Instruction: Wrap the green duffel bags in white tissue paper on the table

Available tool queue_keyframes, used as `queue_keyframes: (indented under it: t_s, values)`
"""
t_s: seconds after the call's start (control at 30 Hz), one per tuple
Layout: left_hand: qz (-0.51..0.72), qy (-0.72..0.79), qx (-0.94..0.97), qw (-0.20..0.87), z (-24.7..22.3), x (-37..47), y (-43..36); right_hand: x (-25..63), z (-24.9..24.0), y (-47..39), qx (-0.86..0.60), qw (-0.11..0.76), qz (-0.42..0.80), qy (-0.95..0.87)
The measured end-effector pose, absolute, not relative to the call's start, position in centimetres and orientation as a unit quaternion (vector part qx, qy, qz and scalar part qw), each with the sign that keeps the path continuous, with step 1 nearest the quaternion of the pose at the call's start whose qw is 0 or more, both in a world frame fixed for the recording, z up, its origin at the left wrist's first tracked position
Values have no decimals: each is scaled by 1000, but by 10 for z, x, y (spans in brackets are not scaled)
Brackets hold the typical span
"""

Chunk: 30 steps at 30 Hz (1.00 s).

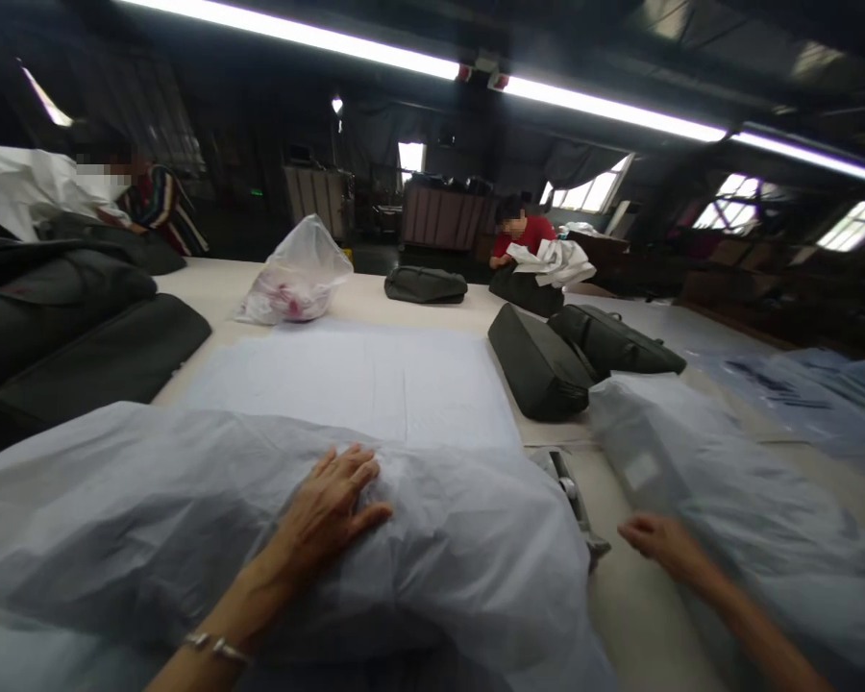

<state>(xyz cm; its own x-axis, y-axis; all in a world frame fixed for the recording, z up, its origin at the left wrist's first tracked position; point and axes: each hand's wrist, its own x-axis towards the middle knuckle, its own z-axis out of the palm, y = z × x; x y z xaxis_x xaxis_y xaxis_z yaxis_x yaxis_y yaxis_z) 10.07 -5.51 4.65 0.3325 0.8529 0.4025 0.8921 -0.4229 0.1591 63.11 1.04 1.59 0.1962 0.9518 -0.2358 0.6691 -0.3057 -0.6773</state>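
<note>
A large white plastic cover [461,538] spreads across the front of the table, draped over a bulky shape. My left hand [338,500] lies on top of it with the fingers spread. To the right, my right hand [663,543] is held closed above the table, its fingertips pressed together. Whether a small thing is between them, I cannot tell. Just left of that hand lies a grey tool-like object [573,495], partly hidden by the cover. A second plastic-wrapped bundle [721,481] rests close by on the right.
White sheets [346,375] lie mid-table. Dark bags are stacked at the left [108,351] and stand at the right [537,360]. Farther back are a clear plastic bag [299,274] and a small dark bag [425,284]. Two people [537,231] work across the table.
</note>
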Motion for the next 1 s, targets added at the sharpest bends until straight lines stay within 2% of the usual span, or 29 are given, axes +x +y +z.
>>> queue_keyframes:
  t_s: [0.17, 0.23, 0.3, 0.4, 0.5, 0.67, 0.87, 1.0]
  values:
    - [-218, -537, -815, 17, 49, 104, -59, 489, 173, 51, -499, 174, 403, -747]
    - [-222, -539, -813, 7, 49, 104, -59, 412, 219, 42, -376, 81, 467, -796]
    - [-223, -539, -812, -9, 49, 103, -60, 344, 242, 28, -228, -54, 548, -803]
    - [-211, -546, -809, -41, 52, 102, -61, 271, 233, 27, -87, -241, 600, -758]
    - [-211, -555, -802, -63, 56, 104, -63, 230, 195, 65, -105, -332, 528, -775]
    - [-240, -569, -785, -45, 56, 107, -66, 205, 143, 135, -196, -357, 397, -822]
    - [-252, -556, -792, -11, 50, 108, -68, 199, 123, 144, -202, -379, 410, -805]
    - [-250, -550, -797, 8, 50, 107, -69, 211, 104, 159, -223, -316, 419, -822]
